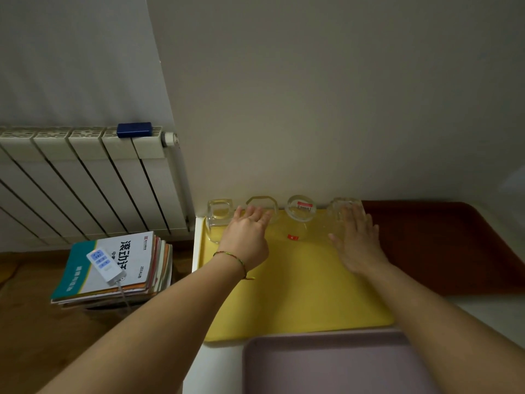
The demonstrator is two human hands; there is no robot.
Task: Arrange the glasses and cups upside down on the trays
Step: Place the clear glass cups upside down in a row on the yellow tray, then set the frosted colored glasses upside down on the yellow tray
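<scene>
Four clear glasses stand in a row along the far edge of a yellow tray (298, 302), against the wall. From the left they are a square glass (217, 220), an octagonal glass (262, 201), a round glass with red stickers (299, 214) and a fourth glass (341, 204). Which way up they stand I cannot tell. My left hand (247, 237) reaches forward with its straight fingers touching the octagonal glass. My right hand (358, 240) lies with flat fingers against the fourth glass and partly hides it.
A dark red tray (443, 245) lies to the right of the yellow one, and a mauve tray (326, 365) sits nearest me. To the left, off the table's edge, are a radiator (85, 177) and a stack of books (113, 268) with a power strip on top.
</scene>
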